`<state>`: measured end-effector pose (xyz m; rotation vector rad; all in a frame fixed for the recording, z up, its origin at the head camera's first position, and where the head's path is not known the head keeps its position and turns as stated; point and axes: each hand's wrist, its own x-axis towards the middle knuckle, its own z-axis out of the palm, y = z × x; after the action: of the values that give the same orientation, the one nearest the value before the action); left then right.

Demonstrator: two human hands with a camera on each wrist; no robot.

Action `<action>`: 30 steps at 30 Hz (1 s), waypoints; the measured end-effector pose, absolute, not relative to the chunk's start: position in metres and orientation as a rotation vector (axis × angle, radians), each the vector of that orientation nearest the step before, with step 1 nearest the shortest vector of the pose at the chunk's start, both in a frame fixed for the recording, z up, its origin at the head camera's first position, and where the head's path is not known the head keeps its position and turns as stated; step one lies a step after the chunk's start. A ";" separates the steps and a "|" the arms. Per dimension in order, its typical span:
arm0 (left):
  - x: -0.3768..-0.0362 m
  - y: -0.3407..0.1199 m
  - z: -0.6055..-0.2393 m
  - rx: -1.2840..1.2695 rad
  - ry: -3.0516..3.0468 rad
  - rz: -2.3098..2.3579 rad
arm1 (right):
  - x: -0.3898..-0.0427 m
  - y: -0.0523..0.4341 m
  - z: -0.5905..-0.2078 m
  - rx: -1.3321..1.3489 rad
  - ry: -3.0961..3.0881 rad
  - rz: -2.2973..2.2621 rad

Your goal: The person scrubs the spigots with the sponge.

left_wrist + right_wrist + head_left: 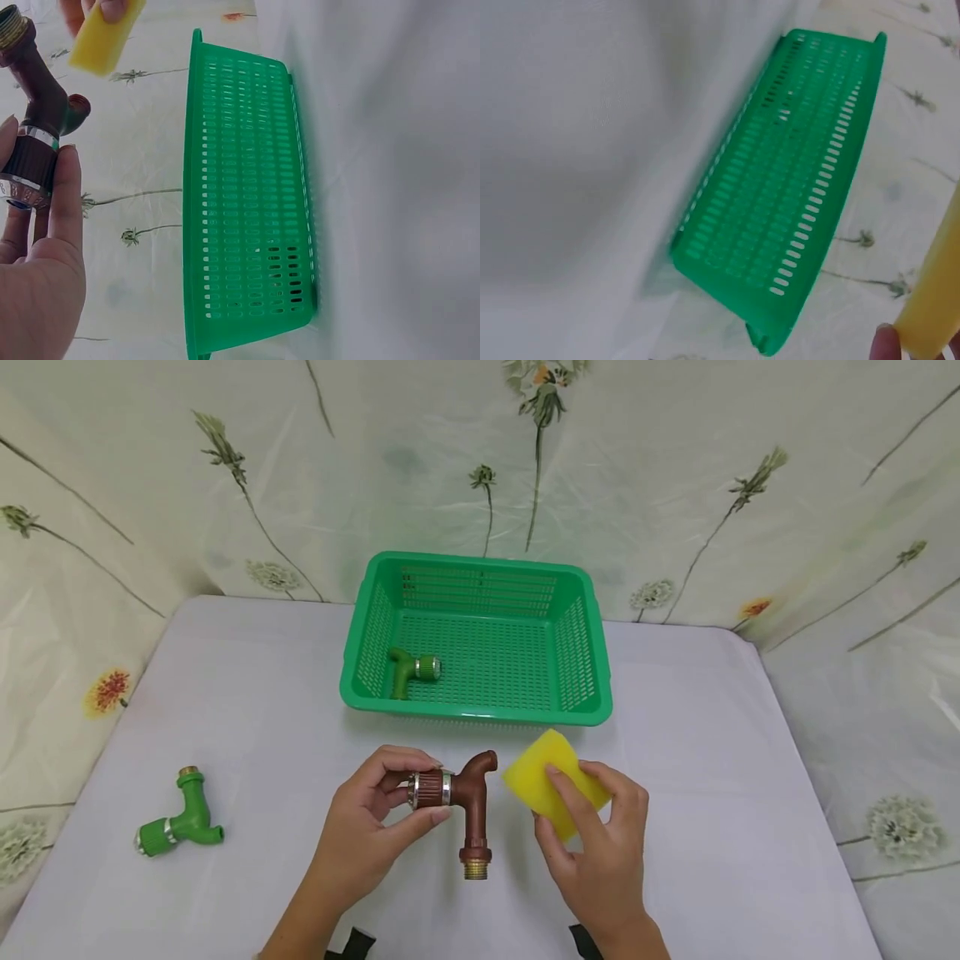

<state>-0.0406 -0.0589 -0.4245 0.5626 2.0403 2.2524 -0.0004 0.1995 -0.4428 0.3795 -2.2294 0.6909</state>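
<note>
A brown tap [472, 802] with a brass threaded end is held up by its ribbed knob in my left hand [367, 827], thumb on the near side. In the left wrist view the fingers [67, 195] close round the knob of the same tap [46, 105]. My right hand [603, 843] pinches a yellow sponge [551, 777] between thumb and fingers, just right of the tap and apart from it. Only an edge of the sponge [934, 292] and some fingertips show in the right wrist view.
Behind the hands stands a green plastic basket [480, 717] with a green tap [412, 668] lying in its left part. Another green tap [183, 818] lies on the white-covered table [262, 710] at the left. A flowered sheet [420, 468] hangs behind.
</note>
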 end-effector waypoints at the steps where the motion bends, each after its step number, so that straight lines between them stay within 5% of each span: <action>1: -0.041 -0.059 -0.425 0.568 2.039 2.257 | 0.000 0.200 -0.442 0.366 -2.236 0.726; 15: -0.041 -0.057 -0.426 0.592 2.068 2.294 | 0.017 0.173 -0.429 0.521 -2.251 1.359; 30: -0.044 -0.062 -0.426 0.527 2.025 2.332 | 0.020 0.193 -0.435 0.400 -2.395 1.354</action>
<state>-0.0442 -0.0617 -0.4261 0.5267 2.0252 2.3316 0.0204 0.1931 -0.4346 0.3999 -2.3953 1.3537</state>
